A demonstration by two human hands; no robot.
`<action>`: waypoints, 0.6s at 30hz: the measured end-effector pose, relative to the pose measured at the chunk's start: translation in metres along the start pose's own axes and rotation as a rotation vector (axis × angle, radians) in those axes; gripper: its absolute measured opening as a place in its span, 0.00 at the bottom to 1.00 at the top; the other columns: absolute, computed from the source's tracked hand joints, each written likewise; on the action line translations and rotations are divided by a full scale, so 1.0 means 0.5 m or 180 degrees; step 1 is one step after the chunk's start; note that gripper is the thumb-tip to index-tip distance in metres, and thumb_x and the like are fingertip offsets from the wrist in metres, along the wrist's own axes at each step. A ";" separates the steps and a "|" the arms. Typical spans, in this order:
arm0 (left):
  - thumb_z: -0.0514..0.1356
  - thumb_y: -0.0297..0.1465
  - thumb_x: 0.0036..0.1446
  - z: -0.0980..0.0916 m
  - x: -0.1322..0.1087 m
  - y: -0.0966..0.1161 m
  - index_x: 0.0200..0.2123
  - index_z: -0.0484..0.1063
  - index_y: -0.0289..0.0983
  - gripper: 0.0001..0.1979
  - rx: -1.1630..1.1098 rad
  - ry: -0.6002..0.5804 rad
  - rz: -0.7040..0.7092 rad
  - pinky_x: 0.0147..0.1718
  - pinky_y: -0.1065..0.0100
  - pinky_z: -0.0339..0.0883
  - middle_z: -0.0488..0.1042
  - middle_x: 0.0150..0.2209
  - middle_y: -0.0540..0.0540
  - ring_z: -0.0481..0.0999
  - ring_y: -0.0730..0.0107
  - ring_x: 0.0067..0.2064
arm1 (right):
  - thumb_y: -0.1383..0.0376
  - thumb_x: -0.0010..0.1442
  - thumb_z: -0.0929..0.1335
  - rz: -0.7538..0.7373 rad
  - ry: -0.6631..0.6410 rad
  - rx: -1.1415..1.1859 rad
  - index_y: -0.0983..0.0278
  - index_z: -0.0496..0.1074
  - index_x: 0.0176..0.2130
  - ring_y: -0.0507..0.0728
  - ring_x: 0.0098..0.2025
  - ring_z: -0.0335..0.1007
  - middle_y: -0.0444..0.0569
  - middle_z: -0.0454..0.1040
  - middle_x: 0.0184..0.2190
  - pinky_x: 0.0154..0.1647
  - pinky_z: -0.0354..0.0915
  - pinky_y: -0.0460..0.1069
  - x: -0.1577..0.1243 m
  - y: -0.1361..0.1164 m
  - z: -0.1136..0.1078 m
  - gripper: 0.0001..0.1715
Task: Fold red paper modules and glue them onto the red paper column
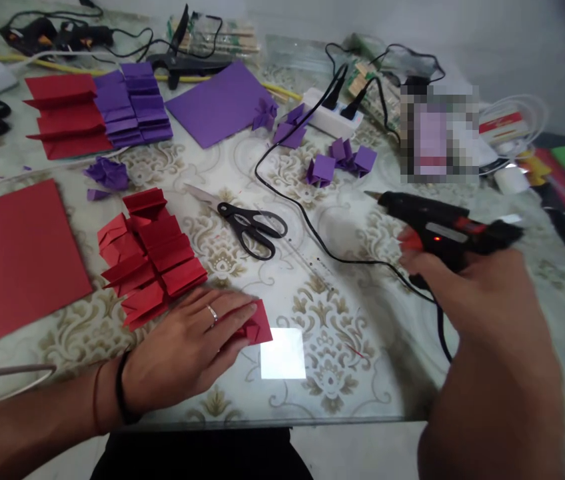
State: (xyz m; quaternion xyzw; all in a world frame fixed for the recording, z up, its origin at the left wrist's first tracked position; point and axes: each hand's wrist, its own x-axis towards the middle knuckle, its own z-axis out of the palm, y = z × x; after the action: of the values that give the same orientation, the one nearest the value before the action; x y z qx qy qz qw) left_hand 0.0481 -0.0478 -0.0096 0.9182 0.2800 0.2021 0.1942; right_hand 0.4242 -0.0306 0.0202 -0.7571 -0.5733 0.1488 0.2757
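My left hand (185,350) lies on the table near its front edge, fingers together, pressing down on a small folded red paper piece (258,327). My right hand (472,293) is raised at the right and grips a black hot glue gun (442,223). The gun's nozzle points left, well apart from the red piece, and a small orange light glows on its body. Its black cord (312,230) runs across the table to a white power strip (330,119).
A pile of folded red pieces (150,257) sits by a red sheet (10,260). Black scissors (250,227) lie mid-table. Folded purple pieces (340,161), a purple sheet (220,103) and red and purple stacks (97,113) lie farther back. Cables and clutter line the far right edge.
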 end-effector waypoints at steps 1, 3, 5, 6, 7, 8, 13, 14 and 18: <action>0.59 0.28 0.73 0.001 0.001 0.000 0.64 0.69 0.29 0.19 -0.0087 0.0052 -0.0045 0.64 0.52 0.68 0.77 0.60 0.37 0.76 0.56 0.61 | 0.59 0.60 0.73 0.0014 -0.0187 0.0106 0.60 0.76 0.41 0.63 0.32 0.76 0.52 0.79 0.33 0.31 0.71 0.56 -0.014 -0.016 -0.005 0.10; 0.60 0.29 0.73 0.002 0.005 0.002 0.62 0.70 0.30 0.18 -0.0233 0.0177 -0.0132 0.64 0.54 0.69 0.78 0.58 0.37 0.77 0.57 0.59 | 0.57 0.62 0.74 -0.0326 -0.0883 0.0289 0.58 0.76 0.39 0.60 0.28 0.74 0.49 0.78 0.30 0.26 0.69 0.53 -0.042 -0.054 -0.011 0.09; 0.61 0.29 0.73 0.004 0.009 0.003 0.60 0.71 0.31 0.16 -0.0338 0.0253 -0.0207 0.63 0.56 0.70 0.79 0.55 0.39 0.77 0.58 0.56 | 0.58 0.64 0.73 -0.0807 -0.1633 0.0527 0.57 0.75 0.38 0.58 0.26 0.72 0.45 0.75 0.27 0.25 0.68 0.51 -0.065 -0.088 -0.011 0.06; 0.61 0.29 0.73 0.004 0.010 0.004 0.59 0.72 0.31 0.15 -0.0366 0.0247 -0.0215 0.61 0.56 0.71 0.79 0.54 0.39 0.77 0.58 0.55 | 0.60 0.65 0.73 -0.1039 -0.1969 0.0617 0.57 0.75 0.37 0.57 0.26 0.72 0.44 0.75 0.27 0.25 0.68 0.51 -0.074 -0.101 -0.007 0.05; 0.61 0.29 0.73 0.005 0.012 0.005 0.59 0.72 0.32 0.15 -0.0394 0.0209 -0.0245 0.61 0.56 0.72 0.79 0.54 0.39 0.77 0.58 0.55 | 0.62 0.65 0.72 -0.1162 -0.2163 0.0694 0.58 0.75 0.37 0.56 0.27 0.73 0.45 0.76 0.29 0.26 0.68 0.50 -0.082 -0.110 -0.002 0.04; 0.61 0.29 0.73 0.006 0.013 0.005 0.58 0.72 0.32 0.14 -0.0406 0.0169 -0.0265 0.60 0.56 0.73 0.79 0.54 0.39 0.77 0.58 0.54 | 0.63 0.65 0.72 -0.1258 -0.2299 0.0773 0.59 0.75 0.37 0.56 0.28 0.73 0.45 0.76 0.30 0.27 0.68 0.50 -0.089 -0.116 0.006 0.03; 0.64 0.30 0.70 0.011 0.016 0.005 0.57 0.71 0.32 0.15 -0.0350 0.0181 -0.0336 0.60 0.53 0.73 0.79 0.53 0.39 0.76 0.55 0.54 | 0.69 0.66 0.70 -0.1402 -0.2433 0.1056 0.60 0.74 0.37 0.57 0.33 0.72 0.47 0.75 0.33 0.33 0.67 0.52 -0.114 -0.118 0.055 0.05; 0.65 0.30 0.70 0.012 0.016 0.004 0.57 0.71 0.31 0.16 -0.0355 0.0190 -0.0331 0.60 0.54 0.73 0.79 0.53 0.39 0.76 0.55 0.54 | 0.70 0.65 0.69 -0.1458 -0.2390 0.1069 0.60 0.74 0.37 0.58 0.34 0.71 0.47 0.75 0.32 0.34 0.66 0.52 -0.116 -0.118 0.063 0.05; 0.65 0.31 0.70 0.012 0.018 0.003 0.57 0.71 0.31 0.17 -0.0369 0.0187 -0.0327 0.60 0.54 0.72 0.79 0.53 0.39 0.75 0.55 0.54 | 0.71 0.63 0.69 -0.1664 -0.2224 0.1042 0.60 0.70 0.34 0.58 0.34 0.67 0.46 0.73 0.29 0.37 0.63 0.54 -0.117 -0.124 0.083 0.07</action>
State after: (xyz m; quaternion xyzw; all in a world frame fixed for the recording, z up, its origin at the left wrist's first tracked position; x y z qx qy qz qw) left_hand 0.0583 -0.0453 -0.0114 0.8835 0.3201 0.2346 0.2489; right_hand 0.3352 -0.0641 0.0180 -0.4383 -0.7723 0.4089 0.2103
